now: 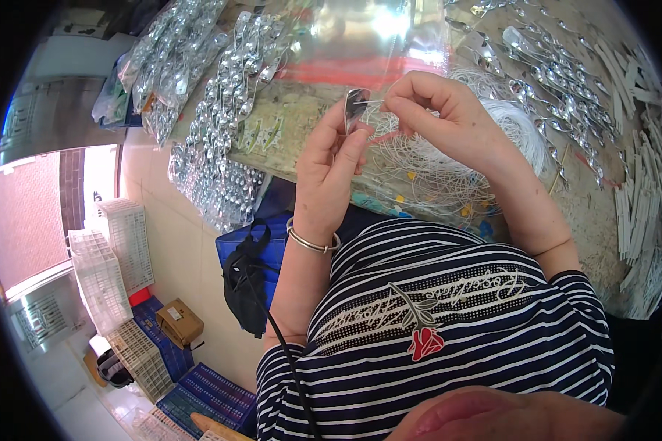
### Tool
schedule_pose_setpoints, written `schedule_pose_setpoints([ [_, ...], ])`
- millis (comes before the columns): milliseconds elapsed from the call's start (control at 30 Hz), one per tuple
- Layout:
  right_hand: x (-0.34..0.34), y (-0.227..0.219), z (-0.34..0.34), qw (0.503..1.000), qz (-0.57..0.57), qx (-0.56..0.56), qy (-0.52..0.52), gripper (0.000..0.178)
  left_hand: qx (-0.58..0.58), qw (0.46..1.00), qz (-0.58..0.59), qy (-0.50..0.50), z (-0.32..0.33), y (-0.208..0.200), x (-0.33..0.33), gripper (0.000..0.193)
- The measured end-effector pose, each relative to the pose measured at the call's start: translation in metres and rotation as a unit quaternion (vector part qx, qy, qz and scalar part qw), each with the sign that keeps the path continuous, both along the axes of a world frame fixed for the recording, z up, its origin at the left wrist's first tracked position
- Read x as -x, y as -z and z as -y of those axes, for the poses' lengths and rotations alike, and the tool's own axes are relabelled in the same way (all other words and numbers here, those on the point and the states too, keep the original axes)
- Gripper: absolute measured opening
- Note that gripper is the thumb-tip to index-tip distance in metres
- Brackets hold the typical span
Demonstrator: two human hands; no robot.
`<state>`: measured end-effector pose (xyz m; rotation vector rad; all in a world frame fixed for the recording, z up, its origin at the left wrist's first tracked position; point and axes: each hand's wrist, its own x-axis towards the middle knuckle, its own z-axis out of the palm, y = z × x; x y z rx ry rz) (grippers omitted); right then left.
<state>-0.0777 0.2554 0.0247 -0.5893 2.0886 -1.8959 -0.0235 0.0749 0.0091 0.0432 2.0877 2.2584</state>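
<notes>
Between the thumb and fingers of my left hand is a shiny silver leaf-shaped piece, held upright above the table. My right hand is beside it, thumb and forefinger pinched on a thin white string that runs to the silver piece. Whether the string passes through a hole there is too small to tell. Beneath my hands lies a loose tangle of white string, and a thicker coil sits under my right wrist.
Strands of shiny silver pieces hang over the table's left edge; more silver strands lie at the right. A clear plastic bag is at the back, pale strips far right. Crates and a cardboard box stand left.
</notes>
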Motion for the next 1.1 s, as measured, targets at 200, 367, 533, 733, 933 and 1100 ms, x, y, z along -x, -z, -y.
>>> schedule_pose_setpoints([
  [200, 0.0042, 0.0076, -0.0035, 0.997, -0.04, -0.055, 0.024, 0.012, -0.006, 1.0, 0.003, -0.017, -0.0018, 0.0027, -0.0031, 0.045],
  [367, 0.0036, 0.0084, -0.0042, 0.998, -0.02, -0.059, 0.02, 0.012, 0.007, 1.0, 0.005, -0.008, -0.0012, 0.0035, -0.0036, 0.046],
  [533, 0.0022, 0.0058, -0.0022, 0.997, -0.024, -0.067, 0.017, 0.011, 0.002, 1.0, 0.017, -0.012, -0.0015, 0.0038, -0.0031, 0.044],
  [733, 0.0006, 0.0073, 0.0011, 0.999, -0.014, -0.05, 0.009, 0.011, 0.015, 1.0, 0.014, 0.002, -0.001, 0.0057, -0.0025, 0.042],
  [933, -0.0001, 0.0078, 0.0008, 0.999, 0.003, -0.048, -0.001, 0.01, -0.001, 0.999, 0.006, 0.036, -0.0042, 0.0066, -0.005, 0.047],
  [1100, -0.0014, 0.0055, 0.001, 0.998, 0.031, -0.046, -0.01, 0.008, 0.037, 0.999, -0.021, 0.033, -0.0033, 0.0099, -0.0052, 0.049],
])
